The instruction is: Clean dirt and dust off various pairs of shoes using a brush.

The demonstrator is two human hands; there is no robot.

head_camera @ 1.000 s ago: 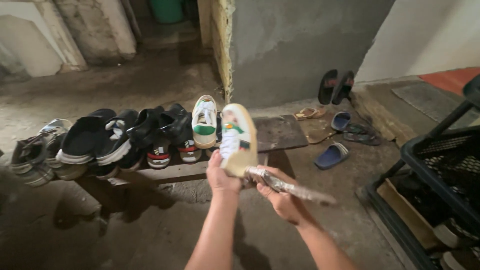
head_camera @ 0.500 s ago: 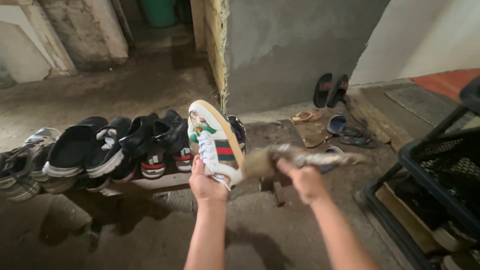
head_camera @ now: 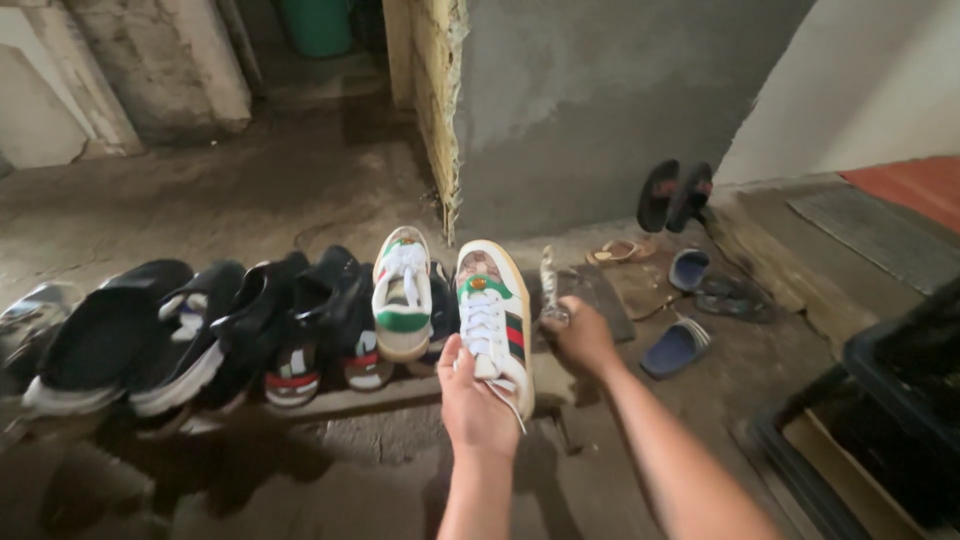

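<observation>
Far left: a grey sneaker [head_camera: 25, 315] lies at the left edge of the counter [head_camera: 400, 398], partly cut off by the frame.
Dark row: black shoes [head_camera: 150, 335] with white soles stand side by side on the counter, toes toward the camera; next to them a black pair with red and white bands [head_camera: 300, 350] at the toe.
Standing white sneaker: a white sneaker with a green patch [head_camera: 402, 295] rests on the counter just right of the dark pairs, toe toward the camera, laces on top.
Left hand: the left hand [head_camera: 478, 405] has its grip closed on the toe end of the held white sneaker [head_camera: 493, 315], thumb on top near the laces.
Held white sneaker: it is lifted above the counter's front edge, just beside its standing mate, upper facing up, with green and red stripes on its side and one lace end hanging down.
Right hand: the right hand [head_camera: 582, 338] is right of the held sneaker, its grip closed around the lower end of a pale, crumpled strip [head_camera: 549, 285] that stands up from the fist; what the strip is cannot be told.
Floor to the right: a blue slide [head_camera: 677, 347] lies on the floor, with another blue slide [head_camera: 685, 268] and dark sandals [head_camera: 735, 297] beyond it, and a tan sandal [head_camera: 612, 251] near the wall.
Wall: a black pair of slides [head_camera: 673, 193] leans upright against the grey wall.
Far right: a black crate [head_camera: 905, 385] shows at the frame's edge.
</observation>
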